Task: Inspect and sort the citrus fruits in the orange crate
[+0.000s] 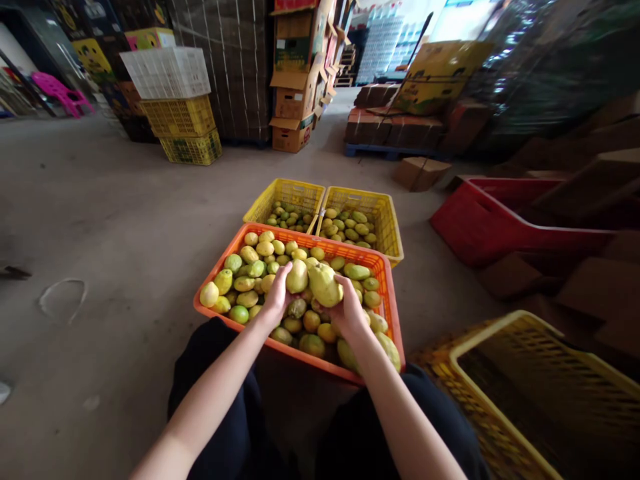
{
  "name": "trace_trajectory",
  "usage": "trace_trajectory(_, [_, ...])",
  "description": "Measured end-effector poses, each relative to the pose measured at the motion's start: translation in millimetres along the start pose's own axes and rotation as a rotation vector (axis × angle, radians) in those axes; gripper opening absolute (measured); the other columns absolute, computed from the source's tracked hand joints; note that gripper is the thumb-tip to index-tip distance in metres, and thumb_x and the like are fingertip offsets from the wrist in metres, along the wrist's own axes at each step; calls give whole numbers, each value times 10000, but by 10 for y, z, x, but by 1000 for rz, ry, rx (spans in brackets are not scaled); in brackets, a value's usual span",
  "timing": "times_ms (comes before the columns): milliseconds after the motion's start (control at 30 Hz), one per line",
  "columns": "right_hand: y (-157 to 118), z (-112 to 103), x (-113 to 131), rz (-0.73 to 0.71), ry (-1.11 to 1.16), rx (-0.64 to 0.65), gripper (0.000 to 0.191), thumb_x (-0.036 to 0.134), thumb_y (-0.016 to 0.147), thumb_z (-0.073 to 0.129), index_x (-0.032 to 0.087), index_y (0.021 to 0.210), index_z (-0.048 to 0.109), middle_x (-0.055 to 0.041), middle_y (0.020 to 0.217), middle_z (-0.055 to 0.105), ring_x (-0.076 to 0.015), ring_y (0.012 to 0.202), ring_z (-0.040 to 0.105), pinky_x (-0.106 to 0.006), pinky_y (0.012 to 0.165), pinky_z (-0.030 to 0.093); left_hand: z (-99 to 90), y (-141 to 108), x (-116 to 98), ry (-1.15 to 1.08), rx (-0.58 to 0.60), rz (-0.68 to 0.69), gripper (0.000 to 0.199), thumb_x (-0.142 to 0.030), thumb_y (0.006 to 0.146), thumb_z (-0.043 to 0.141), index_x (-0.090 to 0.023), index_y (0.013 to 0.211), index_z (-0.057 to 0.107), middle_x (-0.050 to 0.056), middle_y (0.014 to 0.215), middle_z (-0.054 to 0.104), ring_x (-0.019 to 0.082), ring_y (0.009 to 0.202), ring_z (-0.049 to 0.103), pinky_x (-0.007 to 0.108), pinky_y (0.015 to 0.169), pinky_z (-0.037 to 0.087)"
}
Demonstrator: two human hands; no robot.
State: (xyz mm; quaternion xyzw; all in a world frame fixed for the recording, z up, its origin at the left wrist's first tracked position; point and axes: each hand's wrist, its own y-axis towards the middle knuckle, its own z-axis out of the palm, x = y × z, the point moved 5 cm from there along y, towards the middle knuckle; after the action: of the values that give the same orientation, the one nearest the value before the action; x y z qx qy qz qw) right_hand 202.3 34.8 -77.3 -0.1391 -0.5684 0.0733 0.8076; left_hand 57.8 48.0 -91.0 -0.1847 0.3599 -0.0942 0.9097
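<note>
- The rounder yellow-green fruit is grasped by the left hand, the thumb along its near left side; it lies ahead and to the right of that hand.
- The pear-shaped yellow-green fruit is grasped by the right hand, whose thumb reaches over its right side; it lies ahead and to the left of that hand.
- Each fruit is nearer to the hand that holds it. The two lie side by side between the hands; whether they touch is hard to tell.
- The pear-shaped fruit points its narrower end away and to the left, its long axis slanting back toward the right palm. The rounder one's long axis seems to run roughly away from the person.
- Both are above the middle of the orange plastic basket, over many loose green and yellow fruits.
- Just beyond stand two yellow plastic baskets, left and right, with similar fruits inside.
- To the right are a large yellow basket and, farther off, a red tub on the concrete floor.
</note>
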Motion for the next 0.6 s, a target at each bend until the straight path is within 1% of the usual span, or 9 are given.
trace_trajectory(100, [21, 27, -1, 55, 86, 22, 345, 579, 774, 580, 237, 795, 619, -53, 637, 673, -254, 557, 640, -346, 395, 470, 65, -39, 4, 43, 21, -1, 256, -429, 827, 701, -197, 931, 669, 56, 963, 749, 255, 988, 700, 305, 791, 591])
trace_trajectory(233, [8, 38, 86, 44, 197, 61, 347, 575, 776, 572, 237, 827, 625, -47, 661, 682, -215, 519, 608, -274, 344, 357, 159, -110, -45, 31, 31, -13, 244, -408, 860, 646, -176, 930, 675, 66, 873, 746, 260, 935, 714, 321, 785, 593])
trace_trajectory(267, [1, 45, 102, 39, 204, 85, 362, 591, 780, 563, 237, 825, 622, -45, 643, 677, -200, 476, 574, -266, 332, 330, 179, -129, -43, 29, 37, -20, 248, -404, 865, 638, -170, 938, 678, 67, 858, 745, 258, 915, 717, 319, 776, 592])
trace_trajectory(333, [-7, 55, 104, 56, 194, 142, 396, 624, 787, 543, 234, 800, 611, -36, 578, 653, -155, 370, 451, -257, 314, 276, 212, -161, -19, 29, 55, -38, 270, -406, 867, 639, -164, 979, 683, 67, 848, 745, 251, 876, 721, 312, 753, 590])
trace_trajectory(400, [-6, 68, 73, 102, 172, 217, 429, 651, 791, 526, 228, 764, 595, -30, 527, 634, -111, 305, 320, -245, 303, 224, 226, -184, 9, 34, 60, -53, 306, -419, 859, 653, -163, 1023, 684, 63, 841, 744, 241, 825, 719, 306, 713, 585])
trace_trajectory(433, [-3, 77, 50, 132, 166, 257, 443, 659, 793, 522, 223, 747, 588, -34, 516, 633, -95, 290, 282, -237, 300, 201, 227, -189, 14, 40, 56, -50, 319, -428, 856, 658, -164, 1032, 682, 59, 837, 742, 234, 800, 716, 300, 689, 580])
trace_trajectory(500, [6, 89, 4, 189, 164, 316, 454, 661, 806, 519, 219, 715, 570, -44, 500, 634, -81, 276, 262, -225, 297, 174, 216, -190, 4, 67, 37, -36, 327, -450, 856, 657, -161, 1008, 675, 52, 819, 735, 216, 755, 704, 280, 630, 563])
trace_trajectory(533, [12, 87, -15, 211, 165, 320, 452, 656, 819, 516, 221, 703, 562, -42, 485, 626, -82, 276, 271, -221, 295, 171, 205, -185, -7, 83, 23, -30, 322, -459, 860, 652, -161, 981, 669, 49, 806, 729, 206, 738, 698, 267, 597, 548])
trace_trajectory(600, [26, 66, -36, 227, 171, 267, 437, 636, 848, 516, 229, 696, 551, -25, 460, 601, -99, 297, 331, -213, 295, 185, 180, -168, -31, 106, -3, -19, 318, -478, 872, 637, -166, 930, 653, 44, 786, 716, 190, 720, 687, 242, 539, 516])
